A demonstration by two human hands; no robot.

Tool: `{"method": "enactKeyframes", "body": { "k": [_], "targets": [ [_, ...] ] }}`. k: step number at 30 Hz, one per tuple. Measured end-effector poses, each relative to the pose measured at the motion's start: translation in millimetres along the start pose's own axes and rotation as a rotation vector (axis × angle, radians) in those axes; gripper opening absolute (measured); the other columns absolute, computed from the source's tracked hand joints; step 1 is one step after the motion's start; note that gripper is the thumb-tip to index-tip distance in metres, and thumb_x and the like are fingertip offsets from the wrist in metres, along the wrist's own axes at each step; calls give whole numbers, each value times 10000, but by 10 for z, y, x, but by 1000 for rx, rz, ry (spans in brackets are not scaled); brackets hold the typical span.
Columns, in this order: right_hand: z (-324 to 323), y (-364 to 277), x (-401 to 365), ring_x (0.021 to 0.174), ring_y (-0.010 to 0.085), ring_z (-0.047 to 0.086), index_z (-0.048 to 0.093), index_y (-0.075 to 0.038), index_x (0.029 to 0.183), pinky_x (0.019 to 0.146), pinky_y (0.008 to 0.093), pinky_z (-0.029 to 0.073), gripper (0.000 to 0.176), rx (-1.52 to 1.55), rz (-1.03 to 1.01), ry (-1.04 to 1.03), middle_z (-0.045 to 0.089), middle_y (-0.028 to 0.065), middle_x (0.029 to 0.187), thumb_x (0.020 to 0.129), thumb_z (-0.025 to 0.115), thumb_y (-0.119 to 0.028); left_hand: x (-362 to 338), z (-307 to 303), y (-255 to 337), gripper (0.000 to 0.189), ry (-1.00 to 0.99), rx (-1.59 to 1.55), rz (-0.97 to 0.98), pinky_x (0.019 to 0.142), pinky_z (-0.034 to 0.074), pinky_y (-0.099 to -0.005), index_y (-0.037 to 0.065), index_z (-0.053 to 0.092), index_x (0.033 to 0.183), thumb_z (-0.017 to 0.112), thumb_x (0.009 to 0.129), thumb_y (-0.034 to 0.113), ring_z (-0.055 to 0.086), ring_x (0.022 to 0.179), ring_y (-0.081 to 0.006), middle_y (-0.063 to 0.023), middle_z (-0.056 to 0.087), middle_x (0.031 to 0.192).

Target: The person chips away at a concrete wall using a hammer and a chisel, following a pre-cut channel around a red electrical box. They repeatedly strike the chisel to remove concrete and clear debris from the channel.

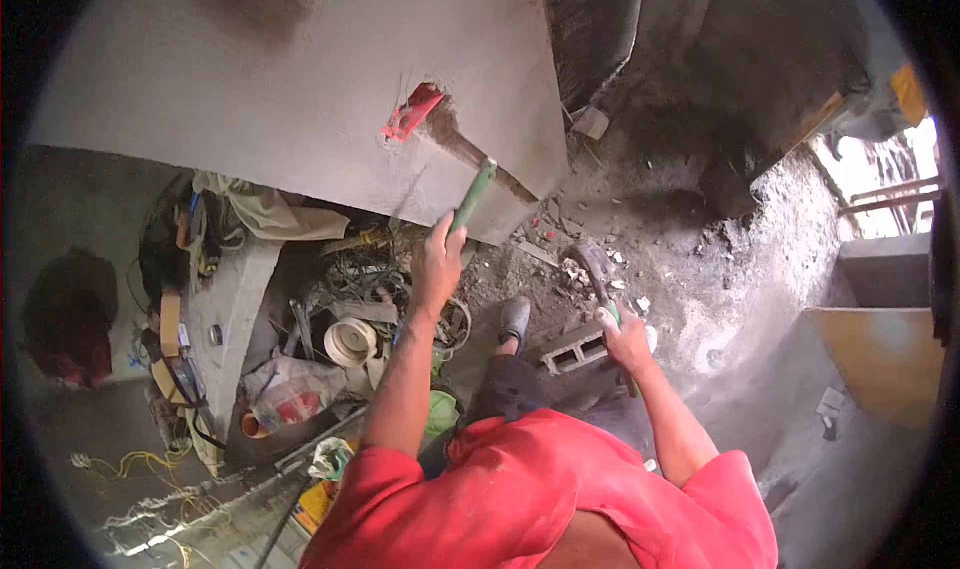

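My left hand [437, 269] is closed around a green-sleeved chisel [473, 197], raised toward the grey plastered wall [300, 89]. The chisel's upper end overlaps a groove [462, 147] cut in the plaster. That groove runs from a red electrical box [412, 112] set in the wall down to the wall's lower corner. Lower and to the right, my right hand [628, 341] grips a hammer [593, 269] by its handle, head pointing up and away from me. Behind this hand lies a hollow concrete block [574, 350].
Rubble [560, 219] covers the floor below the wall. On the left are a round cream container [350, 341], a plastic bag [295, 389] and a pale slanted slab [235, 339]. A wooden panel [880, 354] stands at right. My shoe [514, 319] is beside the debris.
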State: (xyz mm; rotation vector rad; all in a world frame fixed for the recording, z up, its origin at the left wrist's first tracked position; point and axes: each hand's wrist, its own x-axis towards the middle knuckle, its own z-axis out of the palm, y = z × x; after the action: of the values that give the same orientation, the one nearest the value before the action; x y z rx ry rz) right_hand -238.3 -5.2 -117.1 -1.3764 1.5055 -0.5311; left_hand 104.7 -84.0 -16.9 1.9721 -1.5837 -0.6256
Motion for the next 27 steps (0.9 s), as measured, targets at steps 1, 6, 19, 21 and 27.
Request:
{"method": "enactKeyframes", "body": {
  "k": [1,6,19,21,27],
  "targets": [
    [-7,28,-27,771,407,658,636,7,982,706,462,489,506,-14,-2,-10,639,271,780,935,582,-494,81,30,-31,404,6,-9,-13,814,499,-468,-3,592,1235,561,973,302,640,1002,-424,-269,653,1096],
    [-40,-82,29,768,450,634,627,11,984,696,481,480,474,10,36,-26,630,285,780,945,566,-458,349,108,-33,345,199,106,82,728,505,-478,32,610,1174,555,977,309,653,880,-427,-232,676,970],
    [51,-129,268,745,451,626,613,27,938,687,484,478,548,21,82,-61,617,278,744,958,514,-512,545,124,-100,305,208,342,29,645,495,-504,79,592,1137,572,972,334,654,802,-420,-191,685,893],
    [22,-233,290,738,444,623,613,28,940,684,479,477,559,16,65,-58,616,274,740,959,512,-522,578,183,-185,294,250,298,54,641,487,-513,80,590,1112,564,976,339,648,797,-432,-198,681,876],
    [-58,-591,538,680,375,597,599,31,934,659,463,467,544,-33,-70,-55,595,243,702,966,514,-505,617,185,-205,309,262,213,-19,646,480,-535,66,566,1014,518,994,371,644,791,-445,-224,667,825]
  ]
}}
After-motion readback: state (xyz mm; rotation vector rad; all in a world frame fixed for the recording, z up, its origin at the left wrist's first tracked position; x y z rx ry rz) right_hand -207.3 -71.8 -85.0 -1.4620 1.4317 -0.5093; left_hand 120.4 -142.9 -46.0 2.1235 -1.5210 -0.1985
